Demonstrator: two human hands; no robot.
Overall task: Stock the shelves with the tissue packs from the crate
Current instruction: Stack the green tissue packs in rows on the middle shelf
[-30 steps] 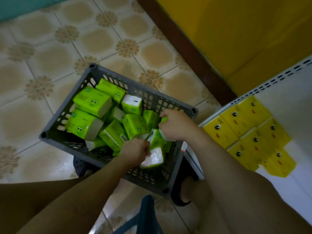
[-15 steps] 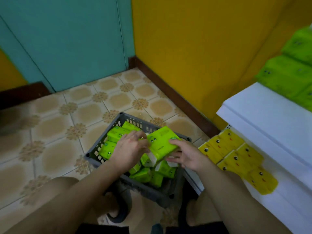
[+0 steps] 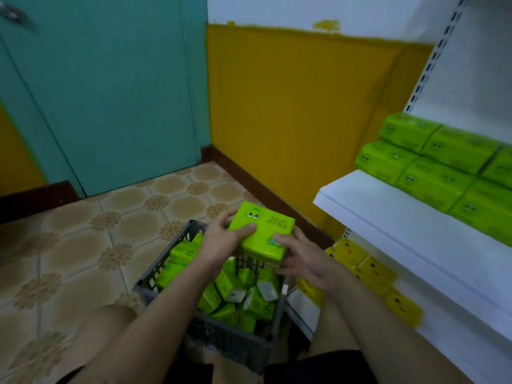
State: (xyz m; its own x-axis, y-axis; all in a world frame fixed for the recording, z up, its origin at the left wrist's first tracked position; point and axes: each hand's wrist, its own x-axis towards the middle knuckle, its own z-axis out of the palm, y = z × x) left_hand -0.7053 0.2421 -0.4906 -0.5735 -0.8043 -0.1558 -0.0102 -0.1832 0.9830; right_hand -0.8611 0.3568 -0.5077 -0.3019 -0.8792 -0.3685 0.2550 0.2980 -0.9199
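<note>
A green tissue pack with a smiling face hangs above the grey crate. My left hand grips its left side with the thumb on top. My right hand holds its right end from beside and below. Several more green packs lie jumbled inside the crate on the floor between my knees. On the white shelf at the right, several green packs sit stacked in two layers. Yellow packs fill the shelf below it.
A yellow wall with a dark skirting board stands behind the crate. A teal door is at the left. Patterned floor tiles stretch to the left of the crate. The shelf's perforated upright rises at the top right.
Both hands have lifted one green pack out of the crate, up and slightly right. My head has tilted up, bringing the upper shelf and its green packs into view.
</note>
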